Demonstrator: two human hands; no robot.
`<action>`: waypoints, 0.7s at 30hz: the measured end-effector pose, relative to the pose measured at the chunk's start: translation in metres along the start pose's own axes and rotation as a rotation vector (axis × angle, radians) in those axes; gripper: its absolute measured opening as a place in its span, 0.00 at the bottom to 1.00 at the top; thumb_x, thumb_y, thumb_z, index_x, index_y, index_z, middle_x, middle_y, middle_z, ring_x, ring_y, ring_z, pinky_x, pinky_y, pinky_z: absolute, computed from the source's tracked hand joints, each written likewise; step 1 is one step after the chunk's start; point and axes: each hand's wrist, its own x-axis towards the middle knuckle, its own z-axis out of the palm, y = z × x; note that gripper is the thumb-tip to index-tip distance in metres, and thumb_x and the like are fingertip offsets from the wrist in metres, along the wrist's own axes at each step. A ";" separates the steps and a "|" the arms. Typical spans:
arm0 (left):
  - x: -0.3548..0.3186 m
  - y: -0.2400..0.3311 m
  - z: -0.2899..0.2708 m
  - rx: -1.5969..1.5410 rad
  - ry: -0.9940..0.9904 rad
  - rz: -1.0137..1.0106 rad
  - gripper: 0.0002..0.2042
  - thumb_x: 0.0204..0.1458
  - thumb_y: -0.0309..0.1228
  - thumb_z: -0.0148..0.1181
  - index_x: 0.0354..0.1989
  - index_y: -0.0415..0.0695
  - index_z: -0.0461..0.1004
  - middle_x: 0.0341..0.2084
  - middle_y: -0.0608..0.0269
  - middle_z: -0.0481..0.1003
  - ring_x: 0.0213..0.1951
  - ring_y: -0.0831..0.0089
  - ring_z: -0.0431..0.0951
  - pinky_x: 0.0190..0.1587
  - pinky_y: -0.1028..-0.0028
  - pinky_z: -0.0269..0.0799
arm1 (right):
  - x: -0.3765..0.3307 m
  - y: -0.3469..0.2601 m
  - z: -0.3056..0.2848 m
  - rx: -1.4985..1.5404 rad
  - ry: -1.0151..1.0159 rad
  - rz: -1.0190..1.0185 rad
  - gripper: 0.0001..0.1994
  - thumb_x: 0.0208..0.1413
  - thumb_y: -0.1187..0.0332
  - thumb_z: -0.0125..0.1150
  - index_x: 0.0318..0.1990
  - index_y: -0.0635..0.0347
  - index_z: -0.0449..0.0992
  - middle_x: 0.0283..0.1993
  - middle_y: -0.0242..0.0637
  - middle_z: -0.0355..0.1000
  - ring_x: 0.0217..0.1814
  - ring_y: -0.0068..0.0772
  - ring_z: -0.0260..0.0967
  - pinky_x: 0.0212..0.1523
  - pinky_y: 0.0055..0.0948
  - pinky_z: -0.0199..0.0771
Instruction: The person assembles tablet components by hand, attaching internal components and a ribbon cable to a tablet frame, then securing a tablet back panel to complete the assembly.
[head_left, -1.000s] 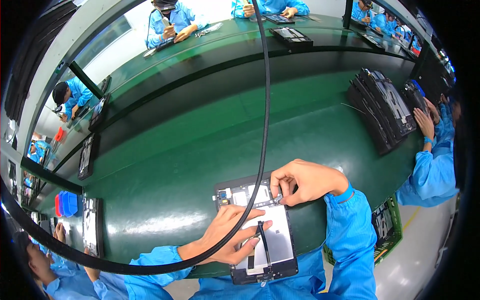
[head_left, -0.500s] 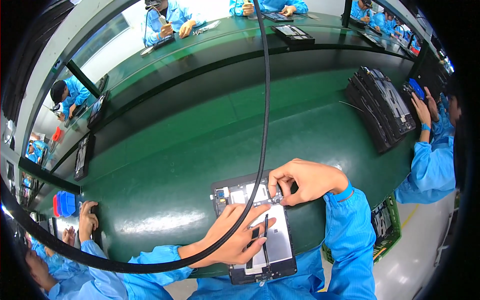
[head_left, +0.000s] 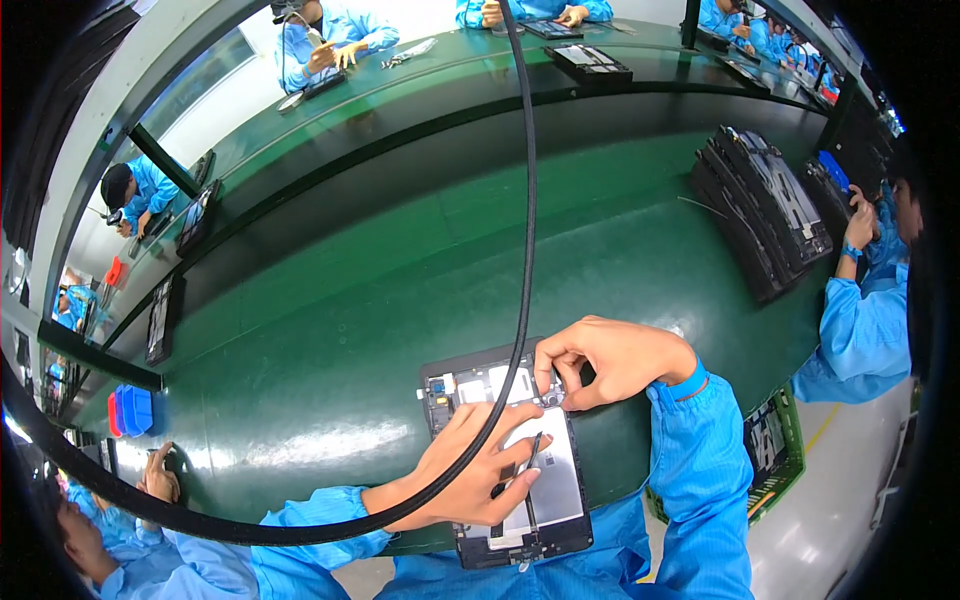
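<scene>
A tablet (head_left: 560,470) with its inside laid bare lies at the table's near edge, showing a black frame, a silvery panel and small circuit parts. Over its left and middle part spreads my left hand (head_left: 465,465), palm down, fingers apart and touching it. A thin dark strip (head_left: 532,500), like a ribbon cable, runs lengthwise beneath those fingers. At the tablet's upper right corner my right hand (head_left: 620,362) is closed, thumb and forefinger pinched beside a small round part (head_left: 553,398). Whatever sits between those fingertips is too small to make out.
A black cable (head_left: 530,200) loops across the view in front of the green table (head_left: 380,260). Stacked tablets (head_left: 765,210) stand at the right, above a green crate (head_left: 790,450). Blue and red bins (head_left: 132,410) sit at the left. Co-workers flank both sides.
My right hand stays pinched at the same corner; my left hand has barely shifted on the tablet. The co-workers' hands at left and right have moved.
</scene>
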 end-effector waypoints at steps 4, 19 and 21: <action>-0.001 0.000 -0.001 0.015 0.015 0.003 0.19 0.52 0.33 0.72 0.54 0.45 0.84 0.63 0.54 0.76 0.54 0.53 0.75 0.55 0.56 0.70 | 0.003 -0.006 -0.001 -0.011 -0.005 -0.018 0.14 0.49 0.76 0.74 0.46 0.63 0.82 0.25 0.36 0.79 0.29 0.29 0.77 0.35 0.35 0.73; 0.010 -0.010 0.008 0.121 0.115 0.131 0.14 0.49 0.36 0.76 0.39 0.43 0.82 0.52 0.56 0.83 0.48 0.57 0.79 0.49 0.59 0.72 | 0.010 -0.006 0.003 0.055 0.246 -0.050 0.14 0.52 0.74 0.77 0.46 0.63 0.83 0.35 0.34 0.86 0.30 0.23 0.73 0.33 0.29 0.72; 0.008 -0.011 0.009 0.129 0.152 0.137 0.14 0.48 0.36 0.76 0.39 0.43 0.82 0.52 0.57 0.84 0.47 0.57 0.80 0.48 0.59 0.72 | 0.012 -0.006 0.006 0.057 0.254 -0.041 0.14 0.52 0.72 0.76 0.46 0.61 0.84 0.36 0.35 0.86 0.29 0.22 0.71 0.32 0.28 0.72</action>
